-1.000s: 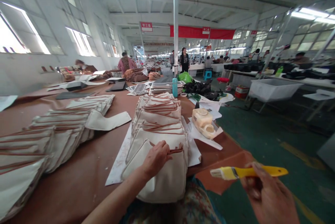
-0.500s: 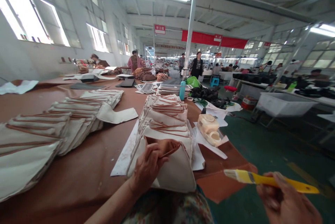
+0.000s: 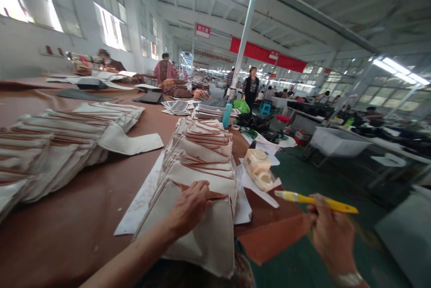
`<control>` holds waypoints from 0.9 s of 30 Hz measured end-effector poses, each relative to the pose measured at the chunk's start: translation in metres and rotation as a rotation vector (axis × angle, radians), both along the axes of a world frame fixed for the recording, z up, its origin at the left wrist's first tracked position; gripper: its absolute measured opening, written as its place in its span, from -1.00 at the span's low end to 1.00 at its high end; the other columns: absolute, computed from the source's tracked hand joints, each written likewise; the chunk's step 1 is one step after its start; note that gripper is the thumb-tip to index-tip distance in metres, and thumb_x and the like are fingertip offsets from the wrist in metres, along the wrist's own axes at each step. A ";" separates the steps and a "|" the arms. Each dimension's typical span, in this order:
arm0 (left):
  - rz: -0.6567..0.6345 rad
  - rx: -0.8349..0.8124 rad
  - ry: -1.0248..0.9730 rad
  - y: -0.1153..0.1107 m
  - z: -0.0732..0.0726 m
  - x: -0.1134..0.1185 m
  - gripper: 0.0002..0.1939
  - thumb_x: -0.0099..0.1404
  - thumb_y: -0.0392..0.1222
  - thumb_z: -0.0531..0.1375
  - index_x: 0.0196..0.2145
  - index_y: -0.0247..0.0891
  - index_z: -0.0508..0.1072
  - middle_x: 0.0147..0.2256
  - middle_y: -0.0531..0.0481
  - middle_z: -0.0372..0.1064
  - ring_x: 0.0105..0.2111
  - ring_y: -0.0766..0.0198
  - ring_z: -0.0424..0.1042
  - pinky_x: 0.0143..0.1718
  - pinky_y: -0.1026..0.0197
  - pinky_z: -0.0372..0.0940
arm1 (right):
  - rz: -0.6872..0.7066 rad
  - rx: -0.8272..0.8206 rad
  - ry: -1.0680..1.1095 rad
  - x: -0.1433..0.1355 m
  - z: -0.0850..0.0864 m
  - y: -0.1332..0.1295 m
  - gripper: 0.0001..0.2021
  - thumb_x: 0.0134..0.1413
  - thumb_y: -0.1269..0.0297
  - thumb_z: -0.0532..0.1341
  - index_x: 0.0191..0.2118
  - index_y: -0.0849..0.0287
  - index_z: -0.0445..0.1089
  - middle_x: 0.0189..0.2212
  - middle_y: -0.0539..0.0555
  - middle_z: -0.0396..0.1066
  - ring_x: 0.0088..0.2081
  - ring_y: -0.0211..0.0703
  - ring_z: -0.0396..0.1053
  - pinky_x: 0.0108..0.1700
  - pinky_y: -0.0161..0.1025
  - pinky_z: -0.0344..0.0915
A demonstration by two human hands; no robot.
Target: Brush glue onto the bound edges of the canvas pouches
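Observation:
My left hand (image 3: 191,201) lies across the top edge of the nearest off-white sewn piece (image 3: 202,241), its fingers closed on that edge. A brown lining shows at the narrow gap beside the fingertips. This piece rests at the front of a long overlapping row of similar brown-edged pieces (image 3: 210,144). Off to the right, my right hand (image 3: 332,229) is wrapped round the yellow handle of a paintbrush (image 3: 305,199). The pale bristles point left, in the air, apart from the pieces. Just beyond the brush sits a cut-open plastic container (image 3: 258,166).
Another fanned row of off-white pieces (image 3: 67,144) covers the left of the brown-covered table (image 3: 111,198). A single curved piece (image 3: 131,140) lies between the rows. A blue bottle (image 3: 227,116) stands behind. A white bin (image 3: 338,141) is across the aisle; a person (image 3: 251,88) stands farther back.
The nearest piece's mouth gaped wide before and is now almost closed under my left hand. My right hand and the brush have moved left and up. The view has shifted.

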State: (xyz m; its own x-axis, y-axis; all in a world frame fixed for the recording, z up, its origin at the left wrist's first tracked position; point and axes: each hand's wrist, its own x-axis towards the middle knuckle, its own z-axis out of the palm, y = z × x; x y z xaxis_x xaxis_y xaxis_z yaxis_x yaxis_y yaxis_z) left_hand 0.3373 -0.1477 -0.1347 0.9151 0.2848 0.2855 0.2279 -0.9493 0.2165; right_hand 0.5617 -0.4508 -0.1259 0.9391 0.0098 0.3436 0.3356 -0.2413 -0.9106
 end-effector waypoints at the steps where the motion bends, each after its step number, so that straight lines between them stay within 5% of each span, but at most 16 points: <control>1: -0.009 -0.012 0.089 0.002 0.002 0.011 -0.87 0.37 -0.25 0.12 -0.13 -0.24 0.36 -0.06 -0.14 0.40 -0.03 0.04 0.40 -0.02 0.00 0.36 | -0.004 -0.064 -0.025 0.016 0.000 0.010 -0.46 0.18 -0.27 0.15 -0.30 0.20 0.46 -0.56 0.07 0.40 -0.55 -0.08 0.34 -0.51 -0.21 0.24; 7: -0.084 -0.032 0.257 0.007 0.003 0.059 -0.89 0.29 -0.22 0.17 -0.20 -0.22 0.39 -0.11 -0.13 0.41 -0.07 -0.01 0.44 -0.09 0.02 0.35 | 0.161 -0.386 -0.109 0.108 -0.029 0.068 -0.52 0.30 -0.17 0.16 -0.29 0.22 0.48 -0.52 0.04 0.43 -0.48 -0.11 0.40 -0.37 -0.21 0.31; 13: -0.071 -0.042 0.351 0.005 0.004 0.069 -0.89 0.23 -0.23 0.21 -0.24 -0.23 0.41 -0.10 -0.16 0.41 -0.14 -0.02 0.49 -0.18 0.05 0.34 | 0.257 -0.545 -0.097 0.146 -0.065 0.096 -0.69 0.37 0.05 0.22 -0.23 0.24 0.43 -0.39 0.00 0.41 -0.43 -0.22 0.40 -0.32 -0.22 0.41; 17: -0.032 -0.113 0.300 0.004 0.015 0.055 -0.93 0.28 -0.21 0.16 -0.25 -0.18 0.37 -0.21 -0.04 0.46 -0.22 0.04 0.50 -0.27 0.12 0.27 | 0.273 -0.525 -0.172 0.149 -0.063 0.084 -0.65 0.39 -0.01 0.17 -0.18 0.23 0.44 -0.37 0.02 0.44 -0.40 -0.19 0.42 -0.27 -0.18 0.42; 22: 0.073 -0.299 0.169 0.001 0.024 0.028 -0.73 0.29 -0.17 0.18 -0.04 -0.10 0.39 -0.15 0.00 0.48 -0.12 0.08 0.47 -0.21 0.16 0.20 | 0.408 -0.489 -0.312 0.125 -0.053 0.062 -0.60 0.32 -0.06 0.12 -0.14 0.19 0.48 -0.25 0.14 0.51 -0.24 -0.04 0.48 -0.13 -0.11 0.41; 27: 0.043 -0.352 0.091 -0.007 0.024 0.008 -0.82 0.35 -0.12 0.13 -0.37 -0.14 0.50 -0.29 0.04 0.40 -0.29 0.22 0.43 -0.31 0.23 0.13 | 0.449 -0.460 -0.375 0.103 -0.048 0.046 -0.64 0.20 -0.06 0.14 -0.19 0.11 0.51 -0.16 0.17 0.52 -0.13 0.08 0.48 -0.05 -0.07 0.38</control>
